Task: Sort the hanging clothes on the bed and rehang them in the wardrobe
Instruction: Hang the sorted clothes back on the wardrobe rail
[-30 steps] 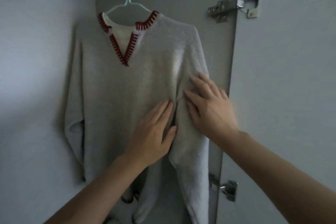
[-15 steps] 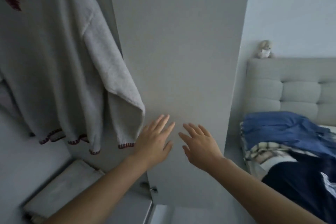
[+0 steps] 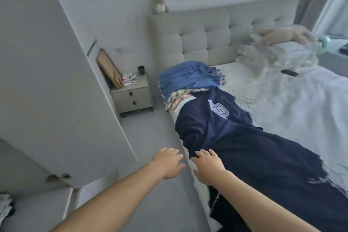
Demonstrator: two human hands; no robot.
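So both my hands are out in front of me and holding nothing, fingers loose and spread. My right hand (image 3: 208, 165) is right at the near edge of the dark navy garment (image 3: 244, 147) lying along the side of the bed (image 3: 282, 90); the fingertips look like they're touching the fabric, but it's too blurry to swear to it. My left hand (image 3: 167, 163) hangs over the floor just beside the mattress edge, near the right one but not on any cloth. I'd say I've got them low and open like this so I can scoop up the top piece with both at once. The clothes to sort are stacked in a strip along the bed's near side: the navy one with a white logo on top closest to me, then something checked (image 3: 174, 100) peeking out underneath, then a blue pile (image 3: 186, 77) up by the headboard (image 3: 197, 30). I can't see any hangers in there. The wardrobe door (image 3: 56, 81) stands open on my left, but the inside is out of view, so I can't tell what's hanging in it. Next is probably finding the navy one's shoulders or hanger.
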